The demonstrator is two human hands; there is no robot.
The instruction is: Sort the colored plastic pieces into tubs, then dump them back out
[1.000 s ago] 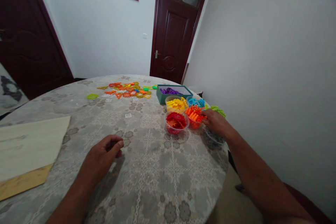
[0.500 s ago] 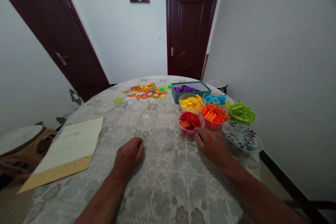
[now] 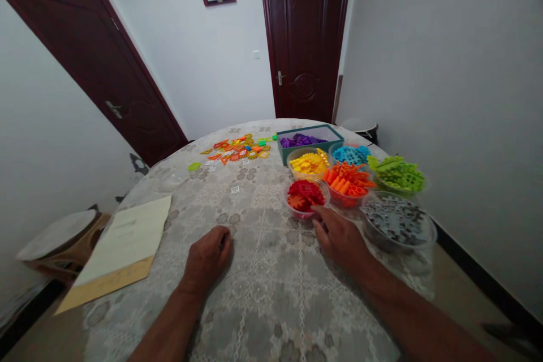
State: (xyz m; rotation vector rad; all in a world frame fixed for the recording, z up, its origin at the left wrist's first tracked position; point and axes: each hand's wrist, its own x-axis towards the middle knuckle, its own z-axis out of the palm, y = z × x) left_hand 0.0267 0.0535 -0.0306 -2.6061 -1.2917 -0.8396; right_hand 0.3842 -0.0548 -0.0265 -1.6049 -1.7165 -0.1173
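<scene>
Head | red-piece bowl (image 3: pixel 300 215) upright, mouth up | right hand (image 3: pixel 338 233) beside

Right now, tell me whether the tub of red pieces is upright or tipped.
Upright: the tub near the right hand stands on the tablecloth, rim facing up, red pieces heaped inside.

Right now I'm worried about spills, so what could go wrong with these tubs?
The right hand is at the near side of the red tub, so a bump might shift it. The grey tub stands near the edge of the table, beside that arm, and could be knocked off. The orange pieces rise above their tub's rim, so some might tumble out.
</scene>
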